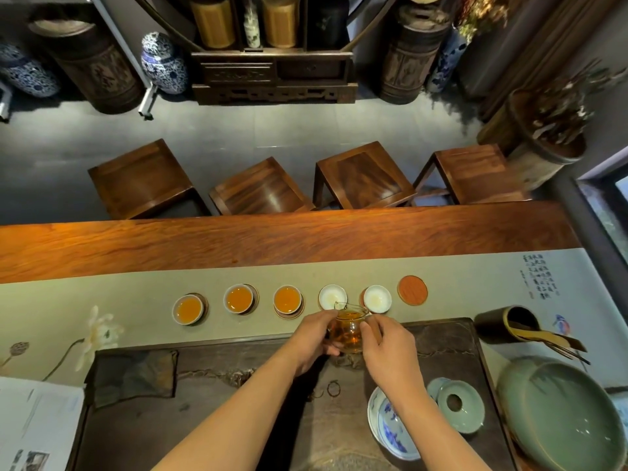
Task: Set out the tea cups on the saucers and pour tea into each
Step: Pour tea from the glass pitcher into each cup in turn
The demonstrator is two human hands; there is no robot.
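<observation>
Pitcher [350,331] of tea was held in both hands, left hand [314,334] and right hand [390,351] curled round it, just short of fourth cup [332,296]; three cups left of it were full; spout probably best centred and tipped slowly.

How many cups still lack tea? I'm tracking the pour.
2: the fourth cup from the left, just beyond the glass pitcher, and the fifth cup beside the bare saucer.

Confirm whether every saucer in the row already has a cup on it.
No: the rightmost orange saucer sits bare, beside the five cups, the nearest being an empty white cup.
</observation>
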